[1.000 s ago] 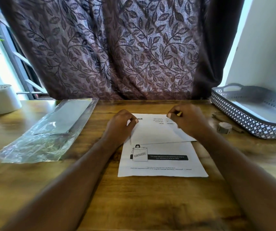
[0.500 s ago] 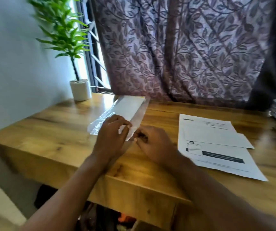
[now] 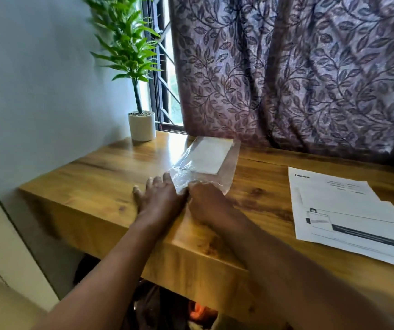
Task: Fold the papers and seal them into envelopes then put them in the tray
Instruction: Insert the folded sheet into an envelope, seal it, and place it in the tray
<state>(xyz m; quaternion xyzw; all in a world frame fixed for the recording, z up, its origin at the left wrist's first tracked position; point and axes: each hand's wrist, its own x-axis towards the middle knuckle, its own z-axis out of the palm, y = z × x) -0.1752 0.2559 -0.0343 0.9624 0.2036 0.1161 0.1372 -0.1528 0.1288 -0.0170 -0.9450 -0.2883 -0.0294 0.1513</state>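
Clear crinkled plastic sleeve (image 3: 224, 173) of white envelopes (image 3: 206, 154) lies on the wooden tabletop (image 3: 110, 172), well apart from the white printed papers (image 3: 348, 215) at my right. My left hand (image 3: 158, 196) lies flat, fingers spread, touching the sleeve's near end. My right hand (image 3: 205, 201) is at its mouth, and I cannot tell its grip under the film. I judge the slick film could slide away, or several envelopes could come out together.

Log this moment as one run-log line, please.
left hand: flat on table, at bag edge | right hand: at bag mouth, grip hidden | papers: untouched
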